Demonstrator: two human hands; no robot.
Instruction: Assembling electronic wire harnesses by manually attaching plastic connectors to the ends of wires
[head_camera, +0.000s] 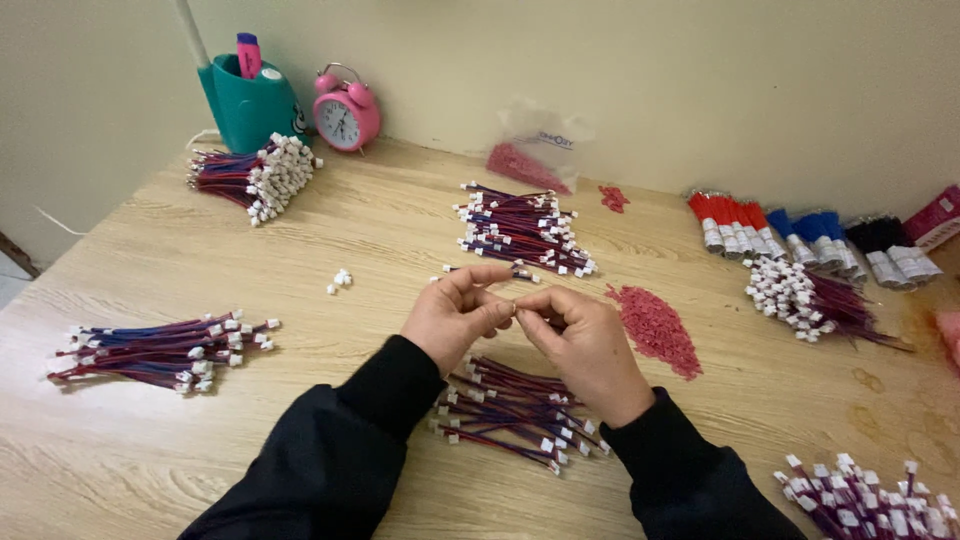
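Where the wooden table (150, 470) spreads out, bundles of red-and-blue wires with white plugs lie all round, a pink alarm clock (346, 110) and a teal holder (250, 105) at the back. Red bits (655, 328) sit just beside the right hand (585, 345). Left hand (457, 315) and right meet fingertip to fingertip, pinched narrowly on something too small to make out, above a loose wire pile (515, 415).
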